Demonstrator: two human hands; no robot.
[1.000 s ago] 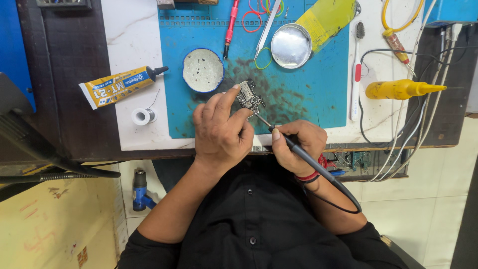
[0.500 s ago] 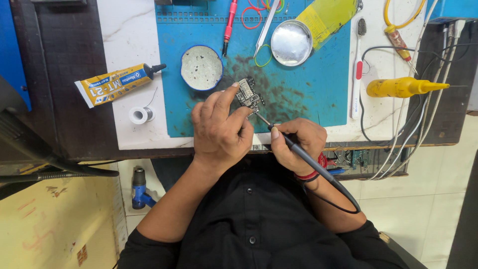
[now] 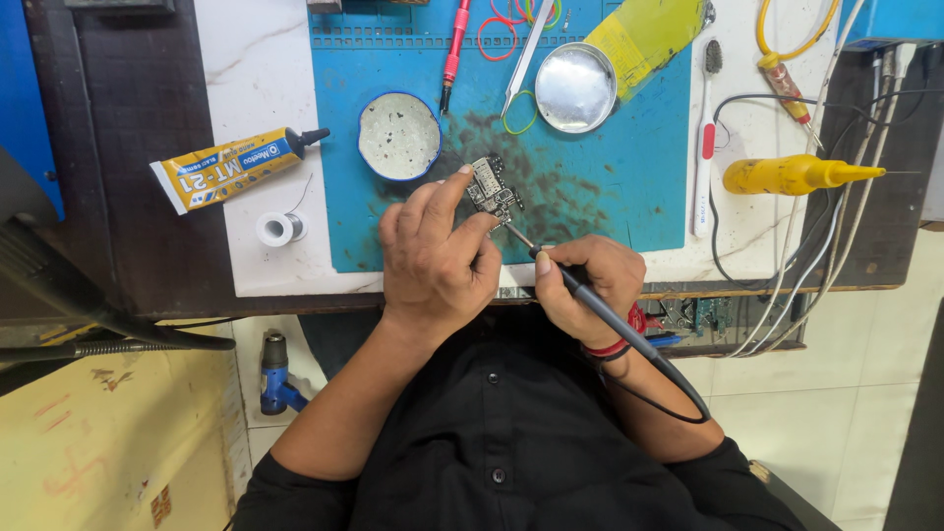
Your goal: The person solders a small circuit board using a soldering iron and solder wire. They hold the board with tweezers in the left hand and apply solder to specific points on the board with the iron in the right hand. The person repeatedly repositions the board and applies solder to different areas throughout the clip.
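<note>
My left hand (image 3: 433,258) pinches a small dark circuit board (image 3: 494,189) between thumb and forefinger and presses it onto the blue work mat (image 3: 610,187). In my right hand (image 3: 582,283) is a black soldering iron (image 3: 590,303), held like a pen; its metal tip touches the board's lower right edge. The iron's cord runs back over my right wrist, which has a red band.
On the mat: a round white dish (image 3: 398,136), a silver tin lid (image 3: 575,87), tweezers (image 3: 521,59), a red-handled tool (image 3: 452,54). Left of the mat lie a yellow glue tube (image 3: 231,169) and a solder spool (image 3: 279,228). To the right are a toothbrush (image 3: 706,138), a yellow bottle (image 3: 792,175) and cables.
The hands, board and iron hold almost the same place; only the view has shifted slightly.
</note>
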